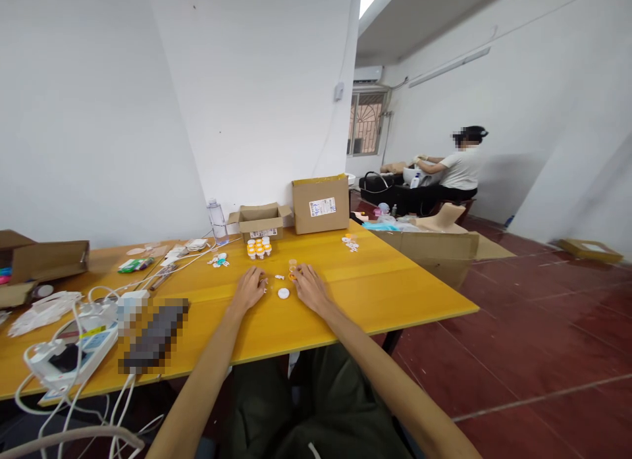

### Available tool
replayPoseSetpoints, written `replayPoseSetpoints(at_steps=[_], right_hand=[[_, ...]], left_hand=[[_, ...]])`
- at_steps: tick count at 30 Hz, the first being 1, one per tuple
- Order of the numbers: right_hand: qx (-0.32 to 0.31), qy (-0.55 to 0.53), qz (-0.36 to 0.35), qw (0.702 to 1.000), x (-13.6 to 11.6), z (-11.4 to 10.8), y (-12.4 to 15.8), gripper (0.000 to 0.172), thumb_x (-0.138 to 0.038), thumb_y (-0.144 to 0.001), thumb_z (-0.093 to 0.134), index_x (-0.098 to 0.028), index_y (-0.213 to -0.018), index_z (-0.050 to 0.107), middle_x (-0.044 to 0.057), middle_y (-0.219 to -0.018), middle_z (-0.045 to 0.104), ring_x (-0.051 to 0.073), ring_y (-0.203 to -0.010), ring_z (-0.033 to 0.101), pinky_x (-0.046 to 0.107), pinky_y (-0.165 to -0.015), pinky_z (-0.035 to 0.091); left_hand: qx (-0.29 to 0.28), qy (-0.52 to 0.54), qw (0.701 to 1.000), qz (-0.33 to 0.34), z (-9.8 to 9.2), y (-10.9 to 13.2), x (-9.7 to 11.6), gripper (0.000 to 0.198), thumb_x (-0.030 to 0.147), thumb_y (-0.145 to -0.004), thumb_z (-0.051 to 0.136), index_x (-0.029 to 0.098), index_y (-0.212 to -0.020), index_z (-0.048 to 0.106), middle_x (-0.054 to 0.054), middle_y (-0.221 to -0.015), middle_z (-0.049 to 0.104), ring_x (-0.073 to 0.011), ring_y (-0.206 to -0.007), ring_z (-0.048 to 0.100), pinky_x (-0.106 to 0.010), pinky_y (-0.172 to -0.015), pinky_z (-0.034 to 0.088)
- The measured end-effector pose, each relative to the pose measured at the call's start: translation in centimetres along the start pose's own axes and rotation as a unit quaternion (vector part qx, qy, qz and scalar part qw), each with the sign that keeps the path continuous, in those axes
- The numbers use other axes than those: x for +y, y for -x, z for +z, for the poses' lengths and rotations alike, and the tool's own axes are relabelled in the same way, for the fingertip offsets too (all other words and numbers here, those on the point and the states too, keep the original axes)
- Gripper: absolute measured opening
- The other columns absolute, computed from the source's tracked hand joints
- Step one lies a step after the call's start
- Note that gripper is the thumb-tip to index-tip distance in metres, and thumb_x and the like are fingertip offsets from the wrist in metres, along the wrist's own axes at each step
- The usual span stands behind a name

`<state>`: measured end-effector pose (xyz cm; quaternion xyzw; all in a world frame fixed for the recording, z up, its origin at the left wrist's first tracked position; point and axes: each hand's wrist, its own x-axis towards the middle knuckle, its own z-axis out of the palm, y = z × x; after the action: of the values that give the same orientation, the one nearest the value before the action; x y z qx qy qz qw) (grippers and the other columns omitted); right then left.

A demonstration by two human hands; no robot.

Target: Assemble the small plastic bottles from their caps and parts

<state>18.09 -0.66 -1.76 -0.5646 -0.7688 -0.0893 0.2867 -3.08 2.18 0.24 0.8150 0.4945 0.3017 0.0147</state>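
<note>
My left hand (251,289) rests on the yellow table with its fingers curled together. At its fingertips shows something small, clear or whitish, too small to make out. Opposite it, my right hand (309,285) pinches an orange ring (291,275) at the tabletop. Just beyond that ring stands a small clear cup (293,264). Between my hands lie a round white lid (283,293) and a small white piece with dark marks (279,277). Farther back, several small white containers with orange-and-white tops (259,248) stand grouped together.
Behind are an open carton (261,222), a closed carton (320,205) and a clear bottle (217,220). Small loose pieces lie in piles, one at left (218,260), another at right (350,243). A power strip (83,353) with cables occupies the left. A person (461,166) sits far right.
</note>
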Motion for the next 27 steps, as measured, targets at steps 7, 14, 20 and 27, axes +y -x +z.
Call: replayPoseSetpoints(at_steps=[7,14,20,27], right_hand=[[-0.030,-0.022,0.037,0.999,-0.1,-0.1,-0.1,0.027,-0.014,-0.091,0.052,-0.023,-0.112,0.065,0.010,-0.117,0.066,0.022,-0.107,0.059,0.034,-0.095,0.046],[-0.049,-0.052,0.041,0.997,0.3,-0.5,-0.2,0.020,-0.013,-0.090,0.053,-0.024,-0.101,0.066,0.008,-0.105,0.071,0.022,-0.099,0.064,0.032,-0.086,0.047],[-0.055,-0.082,0.050,0.994,-0.2,-1.2,-0.1,0.014,-0.015,-0.091,0.054,-0.024,-0.092,0.065,0.006,-0.101,0.072,0.020,-0.099,0.064,0.030,-0.084,0.047],[-0.051,-0.115,0.065,0.990,-0.4,-1.6,0.0,0.013,-0.015,-0.091,0.055,-0.024,-0.091,0.064,0.004,-0.101,0.072,0.018,-0.099,0.064,0.027,-0.083,0.047]], left_hand=[[0.018,0.029,0.999,0.009,-0.3,0.0,0.1,0.011,0.023,-0.089,0.051,0.024,-0.095,0.061,-0.005,-0.093,0.064,-0.0231,-0.093,0.063,-0.037,-0.087,0.050],[-0.040,0.058,0.991,0.111,-0.3,1.0,1.8,0.019,0.030,-0.089,0.056,0.025,-0.106,0.063,-0.006,-0.100,0.066,-0.0250,-0.099,0.059,-0.041,-0.095,0.044],[-0.080,0.074,0.981,0.163,-0.3,1.4,3.1,0.024,0.036,-0.090,0.055,0.025,-0.110,0.061,-0.006,-0.110,0.065,-0.0250,-0.105,0.056,-0.041,-0.095,0.041],[-0.106,0.050,0.983,0.138,-0.8,1.4,3.8,0.014,0.033,-0.088,0.055,0.025,-0.097,0.061,-0.005,-0.101,0.065,-0.0252,-0.100,0.053,-0.042,-0.094,0.039]])
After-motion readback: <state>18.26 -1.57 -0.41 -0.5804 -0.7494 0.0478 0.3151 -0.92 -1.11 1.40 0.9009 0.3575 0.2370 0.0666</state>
